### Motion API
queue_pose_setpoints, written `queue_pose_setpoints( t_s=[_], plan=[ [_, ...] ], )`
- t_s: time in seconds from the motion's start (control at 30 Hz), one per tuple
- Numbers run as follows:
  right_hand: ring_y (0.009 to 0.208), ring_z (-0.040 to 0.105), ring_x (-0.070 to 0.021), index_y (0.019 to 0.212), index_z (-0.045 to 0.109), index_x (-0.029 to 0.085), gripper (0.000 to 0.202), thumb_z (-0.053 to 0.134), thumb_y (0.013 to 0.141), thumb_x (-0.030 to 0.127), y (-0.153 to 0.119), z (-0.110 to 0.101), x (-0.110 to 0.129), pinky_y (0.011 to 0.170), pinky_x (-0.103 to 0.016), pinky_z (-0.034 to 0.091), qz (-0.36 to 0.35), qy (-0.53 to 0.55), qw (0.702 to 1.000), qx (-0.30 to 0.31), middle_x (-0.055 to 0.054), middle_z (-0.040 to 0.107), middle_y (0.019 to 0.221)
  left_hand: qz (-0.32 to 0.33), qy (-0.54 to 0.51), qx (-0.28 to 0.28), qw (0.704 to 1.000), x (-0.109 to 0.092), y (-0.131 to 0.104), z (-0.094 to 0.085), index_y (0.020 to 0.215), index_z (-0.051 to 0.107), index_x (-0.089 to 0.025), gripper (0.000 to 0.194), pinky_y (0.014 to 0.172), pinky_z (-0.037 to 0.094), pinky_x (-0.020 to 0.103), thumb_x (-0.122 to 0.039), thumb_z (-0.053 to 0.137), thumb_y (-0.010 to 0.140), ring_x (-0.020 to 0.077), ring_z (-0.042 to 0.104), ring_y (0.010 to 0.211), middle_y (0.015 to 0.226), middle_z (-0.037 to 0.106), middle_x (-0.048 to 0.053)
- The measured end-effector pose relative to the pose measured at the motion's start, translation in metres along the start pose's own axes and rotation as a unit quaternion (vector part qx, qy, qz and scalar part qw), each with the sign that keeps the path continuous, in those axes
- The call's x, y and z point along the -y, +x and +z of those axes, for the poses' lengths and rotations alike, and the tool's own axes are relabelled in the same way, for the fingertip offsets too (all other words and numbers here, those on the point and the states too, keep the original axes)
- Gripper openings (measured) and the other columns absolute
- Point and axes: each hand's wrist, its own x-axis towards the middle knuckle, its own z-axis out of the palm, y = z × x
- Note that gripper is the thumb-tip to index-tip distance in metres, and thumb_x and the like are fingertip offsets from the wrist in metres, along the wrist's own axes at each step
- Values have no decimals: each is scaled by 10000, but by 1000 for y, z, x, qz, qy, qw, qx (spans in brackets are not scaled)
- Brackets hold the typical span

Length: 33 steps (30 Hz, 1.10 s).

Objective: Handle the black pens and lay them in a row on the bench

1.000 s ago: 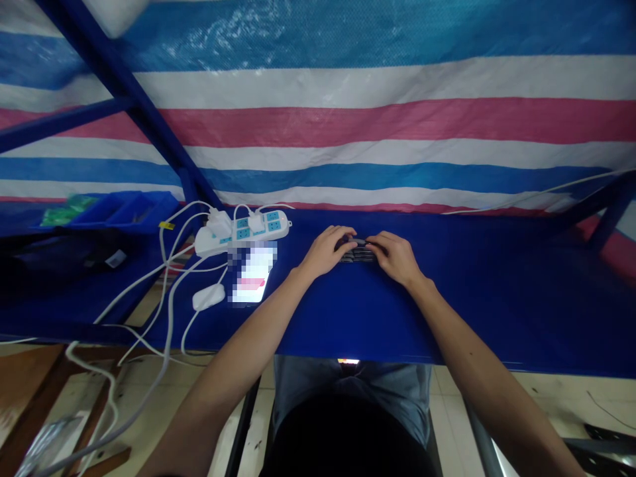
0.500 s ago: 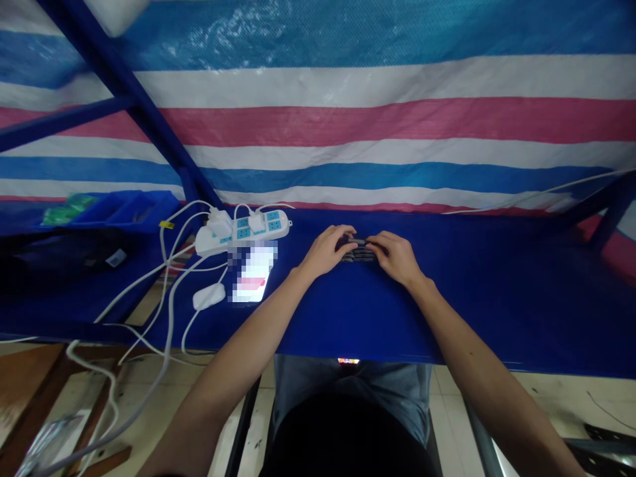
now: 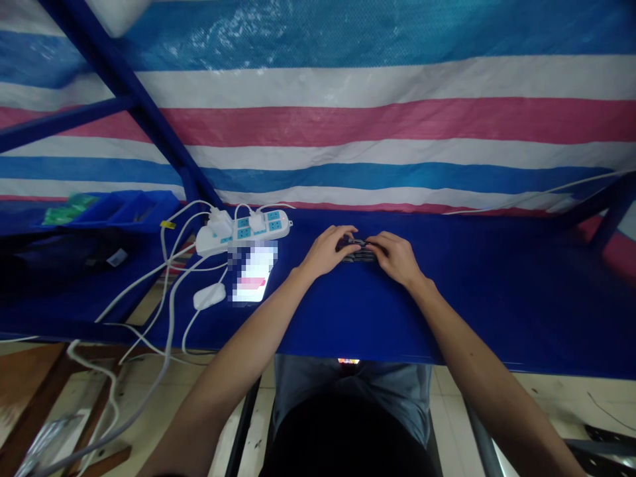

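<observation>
Small dark, flat pieces (image 3: 360,255) lie close together in a ridged row on the blue tabletop. Their exact kind is too small to make out. My left hand (image 3: 325,250) curves around the left end of the row, thumb and fingers closed on it. From the other side, my right hand (image 3: 395,256) pinches the right end between thumb and bent fingers. The fingertips of both hands hide parts of the pieces.
A white power strip (image 3: 243,230) with plugs and trailing white cables stands left of my hands. Nearer lie a phone (image 3: 253,275) with a lit screen and a white adapter (image 3: 209,296). Blue trays (image 3: 132,211) sit far left. Striped sheeting (image 3: 377,126) hangs behind the table.
My left thumb has shifted slightly to the right over the dark pieces. Both hands otherwise stay in nearly the same place.
</observation>
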Motion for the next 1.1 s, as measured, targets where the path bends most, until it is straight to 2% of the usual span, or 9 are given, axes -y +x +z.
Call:
queue_pose_setpoints(
  t_s=[0.13, 0.27, 0.37, 0.47, 0.6, 0.7, 0.77, 0.87, 1.1],
  plan=[
    [908, 691, -238, 1091, 753, 203, 231, 549, 1023, 288, 0, 0, 0, 820, -373, 524, -2, -3, 1000, -2, -82, 746, 991, 8, 12, 12, 1000, 0, 0, 0, 1115, 654, -231, 169, 1004, 491, 411, -342, 539, 1058, 216, 629, 1071, 1123, 702, 45],
    [916, 692, -239, 1099, 752, 205, 231, 549, 1022, 284, -1, 1, -1, 822, -375, 527, -1, -1, 1000, 1, -84, 747, 999, -4, 0, 9, 1000, -1, 0, 0, 1192, 626, -242, 198, 1000, 499, 403, -349, 602, 1028, 217, 632, 1086, 1147, 697, 41],
    [913, 692, -238, 1095, 752, 216, 225, 552, 1019, 285, -1, 1, -2, 825, -375, 528, -3, 1, 1000, 1, -79, 746, 992, 4, 9, 14, 1000, -1, 0, 0, 1137, 640, -232, 153, 1014, 489, 406, -321, 545, 1055, 214, 630, 1083, 1134, 702, 41],
    [912, 691, -240, 1095, 751, 213, 227, 549, 1018, 280, 0, 2, -2, 823, -376, 528, -3, 3, 1000, -1, -81, 742, 983, -2, 2, 8, 1000, -1, 0, 0, 1193, 630, -240, 190, 1006, 493, 398, -343, 573, 1043, 212, 629, 1087, 1146, 702, 40],
    [908, 690, -241, 1098, 752, 213, 235, 545, 1023, 296, -1, 2, -1, 820, -383, 530, -7, 4, 1000, 2, -82, 743, 985, 8, 11, 19, 1000, -2, 0, -1, 1084, 660, -224, 172, 1021, 476, 405, -330, 526, 1065, 210, 626, 1074, 1112, 708, 39],
    [915, 689, -241, 1105, 751, 212, 243, 537, 1025, 295, -1, 2, 0, 826, -388, 532, -7, 5, 1000, -2, -85, 745, 999, 0, 2, 10, 1000, -1, 0, -1, 1165, 642, -236, 180, 991, 484, 387, -350, 576, 1042, 213, 614, 1083, 1143, 705, 39],
    [910, 688, -240, 1104, 754, 213, 243, 538, 1025, 294, -1, 1, 0, 824, -387, 532, -6, 3, 1000, -1, -83, 744, 989, 6, 14, 13, 1000, 0, 1, 0, 1113, 656, -223, 170, 972, 480, 383, -343, 550, 1053, 214, 605, 1054, 1116, 700, 45],
    [907, 689, -234, 1110, 755, 218, 245, 538, 1025, 291, 0, 1, 2, 825, -379, 533, -6, 5, 1000, 1, -79, 745, 981, 21, 27, 15, 999, 2, 1, 0, 962, 678, -200, 288, 945, 472, 379, -334, 455, 1088, 210, 592, 988, 1043, 691, 51],
    [933, 698, -233, 1110, 760, 232, 244, 536, 1019, 271, 1, -2, 3, 848, -378, 538, -2, -1, 1000, -6, -72, 752, 1008, 18, 26, -3, 1000, 1, 2, 1, 961, 675, -202, 316, 916, 471, 374, -374, 443, 1091, 213, 584, 966, 1008, 688, 48]
  ],
)
